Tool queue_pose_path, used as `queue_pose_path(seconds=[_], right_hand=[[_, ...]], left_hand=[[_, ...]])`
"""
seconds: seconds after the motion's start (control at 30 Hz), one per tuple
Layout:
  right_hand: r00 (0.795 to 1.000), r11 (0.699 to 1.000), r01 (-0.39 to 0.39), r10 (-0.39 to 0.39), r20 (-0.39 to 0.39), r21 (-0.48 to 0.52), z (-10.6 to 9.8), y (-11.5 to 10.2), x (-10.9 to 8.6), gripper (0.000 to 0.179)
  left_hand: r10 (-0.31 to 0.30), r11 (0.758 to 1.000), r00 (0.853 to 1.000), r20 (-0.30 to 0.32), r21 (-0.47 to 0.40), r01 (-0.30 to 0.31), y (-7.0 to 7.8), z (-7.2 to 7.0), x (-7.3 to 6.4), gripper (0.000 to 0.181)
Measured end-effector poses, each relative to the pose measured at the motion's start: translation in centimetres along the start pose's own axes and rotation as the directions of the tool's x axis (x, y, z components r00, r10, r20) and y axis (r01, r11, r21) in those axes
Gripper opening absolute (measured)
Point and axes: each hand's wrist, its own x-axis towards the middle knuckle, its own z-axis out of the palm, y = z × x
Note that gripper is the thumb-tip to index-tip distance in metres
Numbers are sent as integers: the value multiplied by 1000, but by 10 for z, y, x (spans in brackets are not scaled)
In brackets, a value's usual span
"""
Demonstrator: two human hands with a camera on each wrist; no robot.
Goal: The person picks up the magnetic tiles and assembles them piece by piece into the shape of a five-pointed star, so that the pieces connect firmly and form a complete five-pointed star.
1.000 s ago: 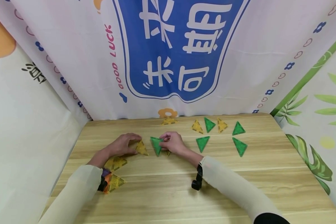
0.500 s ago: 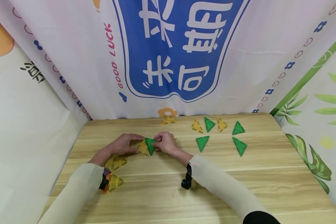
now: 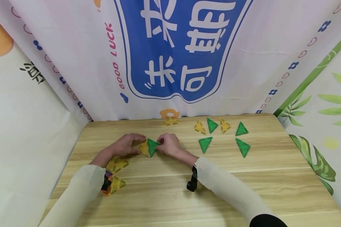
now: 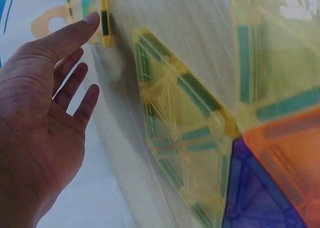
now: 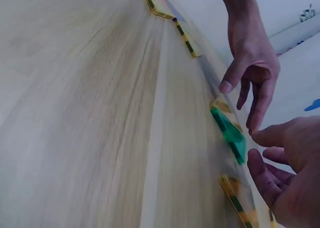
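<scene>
In the head view, my left hand (image 3: 127, 145) holds a yellow triangular tile (image 3: 143, 148) between thumb and index finger on the wooden tabletop. A green triangular tile (image 3: 152, 147) lies against its right edge. My right hand (image 3: 169, 144) is at the green tile's right corner; in the right wrist view its spread fingertips (image 5: 256, 160) sit just off that edge. Beneath this hand is another yellow tile (image 5: 239, 203), mostly hidden from the head view. Near my left wrist lies a joined group with yellow tiles (image 4: 175, 112), an orange tile (image 4: 290, 148) and a purple tile (image 4: 255, 188).
Separate green tiles (image 3: 205, 144) and yellow tiles (image 3: 200, 127) lie toward the back right. One yellow tile (image 3: 171, 121) is by the table's back edge. Printed cloth (image 3: 244, 78) hangs behind the table and along both sides.
My right hand has carried the green tile left until it meets the yellow tile, and its fingers now sit farther off the tile. My left hand has stayed at the yellow tile.
</scene>
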Motion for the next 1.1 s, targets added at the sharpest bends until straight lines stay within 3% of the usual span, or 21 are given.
queue_pose_path(seconds=[0.23,0.47,0.67,0.93,1.1], right_hand=[[993,992,65,-75,94,105,-38,21,-23,24],[976,987,150,-158,153,64,-90,59,-48,30],[965,986,164,-156,209,-21,-132,90,-59,37],[954,982,175,-151,259,-71,-158,120,-63,40],[942,977,195,-162,295,-86,-162,128,-60,44]], left_hand=[[17,1000,998,-64,-19,-18,24,8,8,70],[5,993,998,-56,-119,-11,48,29,25,70],[20,995,999,-35,-95,-23,67,42,43,76],[37,999,999,-16,0,-37,81,53,59,78],[34,999,999,-21,1,-34,84,60,66,76]])
